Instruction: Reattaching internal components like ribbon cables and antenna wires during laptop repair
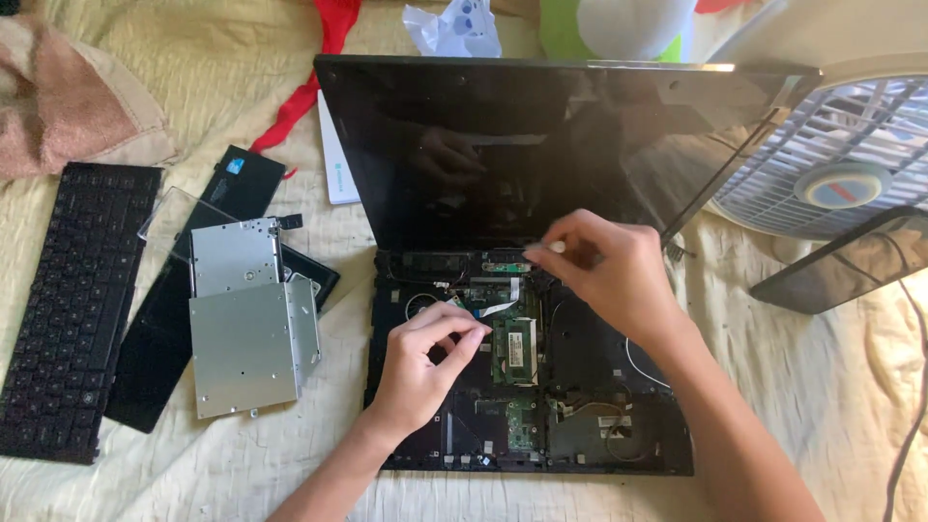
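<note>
An opened laptop [580, 425] lies on a cream bedsheet, keyboard removed, green circuit boards [514, 348] and cables exposed, its dark screen [522, 135] tilted up. My left hand [425, 358] rests on the laptop's open base, fingertips pinching near a flat ribbon cable [488, 309] beside the memory board. My right hand [609, 271] hovers over the top of the base near the hinge, fingers pinched on a small white object I cannot identify.
A detached black keyboard [72, 300] lies at far left. Two silver drive units [242, 338] rest on black panels [155, 358]. A white fan [841, 164] stands at right. Pink cloth [68, 97], red fabric [319, 68] and crumpled paper [449, 29] lie behind.
</note>
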